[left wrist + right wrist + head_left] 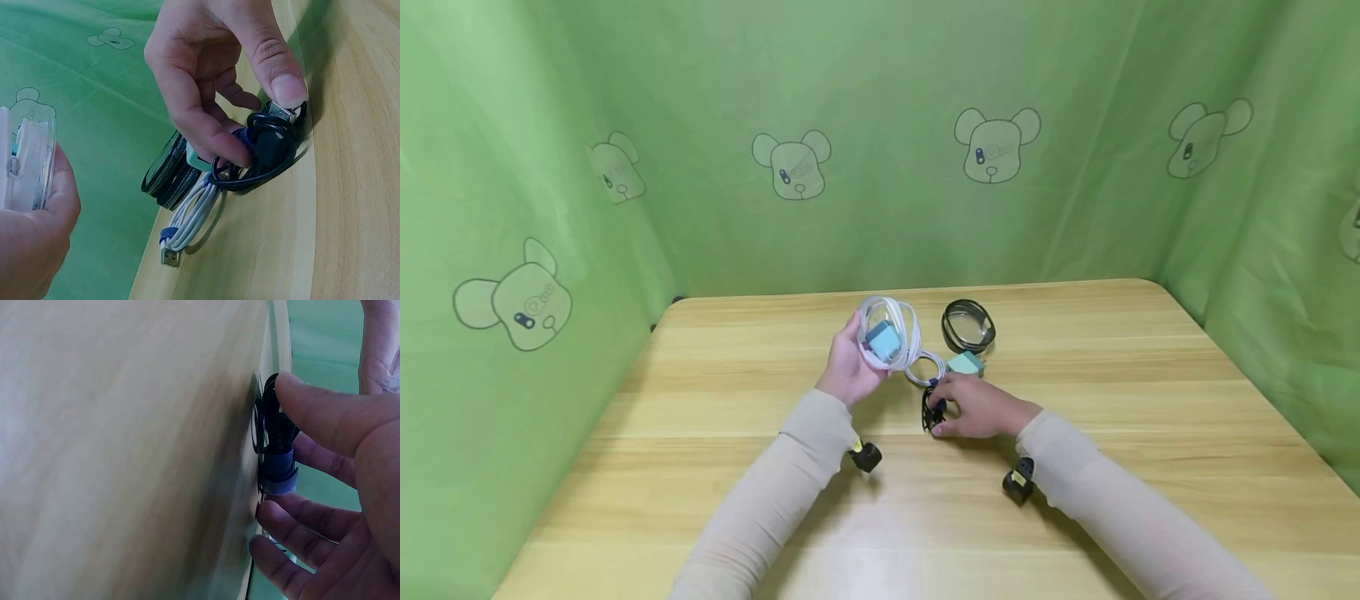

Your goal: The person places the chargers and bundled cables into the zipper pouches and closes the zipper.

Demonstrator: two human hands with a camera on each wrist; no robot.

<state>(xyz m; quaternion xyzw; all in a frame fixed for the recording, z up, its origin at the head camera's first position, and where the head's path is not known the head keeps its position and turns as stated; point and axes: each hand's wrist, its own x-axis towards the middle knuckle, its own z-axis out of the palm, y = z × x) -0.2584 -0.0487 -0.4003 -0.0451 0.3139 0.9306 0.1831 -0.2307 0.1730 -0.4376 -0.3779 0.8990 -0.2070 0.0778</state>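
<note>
My left hand (850, 367) holds a clear round zip case (913, 329) with white trim, raised above the table. Inside that case a teal charger plug (883, 340) shows through. My right hand (981, 406) pinches a coiled black USB cable (275, 147) between thumb and index finger, at the tabletop. A blue strap (279, 469) binds the coil, as the right wrist view shows. The other fingers of this hand spread loosely beside it. Just beyond the black coil lies a coiled white USB cable (925, 367), tied with a blue strap too.
Behind the right hand a mint-green charger plug (966, 363) lies on the wooden table (700, 467). Farther back sits a clear round case with black trim (967, 325). A green curtain (887, 225) with bear-head prints encloses the table's back and sides.
</note>
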